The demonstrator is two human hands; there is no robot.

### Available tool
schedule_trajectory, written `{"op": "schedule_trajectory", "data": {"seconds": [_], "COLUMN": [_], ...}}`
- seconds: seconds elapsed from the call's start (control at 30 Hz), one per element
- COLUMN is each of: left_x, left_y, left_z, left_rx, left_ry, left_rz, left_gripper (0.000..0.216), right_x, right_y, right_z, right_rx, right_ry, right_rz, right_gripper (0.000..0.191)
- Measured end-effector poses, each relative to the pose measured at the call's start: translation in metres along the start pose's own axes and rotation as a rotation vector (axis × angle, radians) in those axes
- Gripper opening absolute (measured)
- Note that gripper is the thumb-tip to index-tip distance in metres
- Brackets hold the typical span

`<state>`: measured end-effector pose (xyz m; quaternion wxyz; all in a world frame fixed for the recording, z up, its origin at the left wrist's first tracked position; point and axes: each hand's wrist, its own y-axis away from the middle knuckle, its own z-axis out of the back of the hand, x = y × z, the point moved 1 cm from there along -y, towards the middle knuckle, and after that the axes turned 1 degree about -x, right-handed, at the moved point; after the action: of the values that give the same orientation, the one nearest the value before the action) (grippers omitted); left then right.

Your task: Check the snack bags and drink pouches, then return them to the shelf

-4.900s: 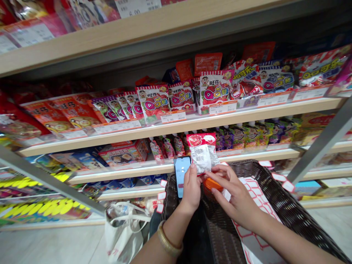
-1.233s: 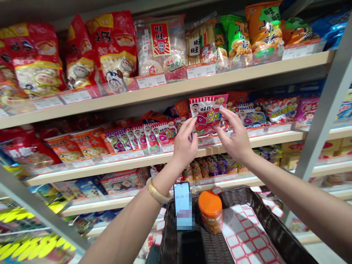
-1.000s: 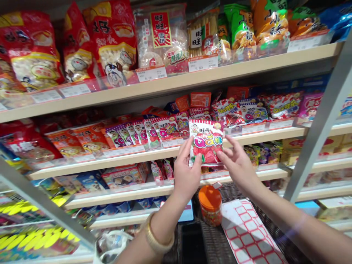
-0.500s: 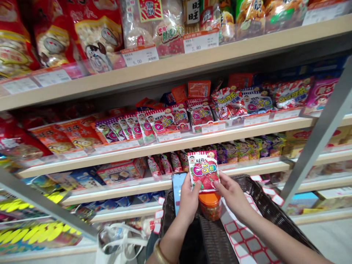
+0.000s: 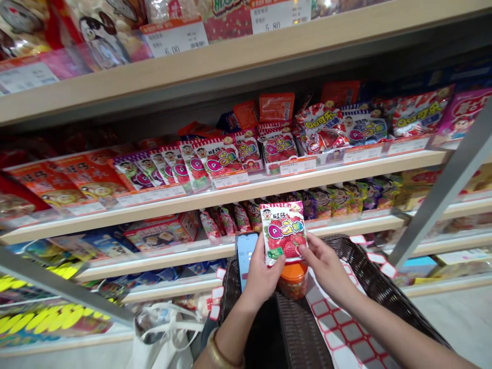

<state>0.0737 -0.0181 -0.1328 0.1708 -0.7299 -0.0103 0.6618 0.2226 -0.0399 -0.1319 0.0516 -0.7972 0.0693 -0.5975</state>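
Both hands grip one red candy packet [image 5: 283, 231] held upright over the near wicker basket [image 5: 378, 287]; left hand [image 5: 262, 277] pinches the packet's lower left corner, thumb on front, fingers behind; right hand [image 5: 325, 266] clamps the lower right edge; packet front faces the camera, strawberry print showing; half a second ago the packet was in the same two-handed grip, now slightly higher in frame with the shelves shifted up, hands barely changed; about a second ago it was being lifted off the middle shelf [image 5: 269, 187], well above the basket; phone [image 5: 245, 254] stands just left of the packet, partly behind the left hand; orange-lidded jar [image 5: 294, 281] sits in the basket right under the packet; sheet of red-bordered labels [image 5: 338, 328] lies in the basket, right of the jar, under the right forearm; white tote bag [image 5: 165, 333] hangs near left.
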Motion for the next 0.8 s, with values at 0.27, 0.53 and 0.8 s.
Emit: {"op": "schedule_trajectory", "data": {"seconds": [0.27,0.53,0.8], "left_x": [-0.0024,0.0012,-0.0013], "left_y": [0.0015,0.0030,0.0034], "left_z": [-0.0013,-0.0003,-0.0024], "left_rx": [0.006,-0.004,-0.008], "left_ry": [0.027,-0.011,-0.017], "left_rz": [-0.004,-0.011,-0.007], "left_gripper": [0.063,0.061,0.057], "right_x": [0.0004,0.0061,0.0095], "right_y": [0.0046,0.0044,0.0004], "right_z": [-0.0030,-0.0031,0.0000], "right_rx": [-0.039,0.011,0.080], "right_ry": [0.014,-0.026,-0.066], "right_rz": [0.034,-0.036,-0.123], "right_gripper": [0.050,0.045,0.045]}}
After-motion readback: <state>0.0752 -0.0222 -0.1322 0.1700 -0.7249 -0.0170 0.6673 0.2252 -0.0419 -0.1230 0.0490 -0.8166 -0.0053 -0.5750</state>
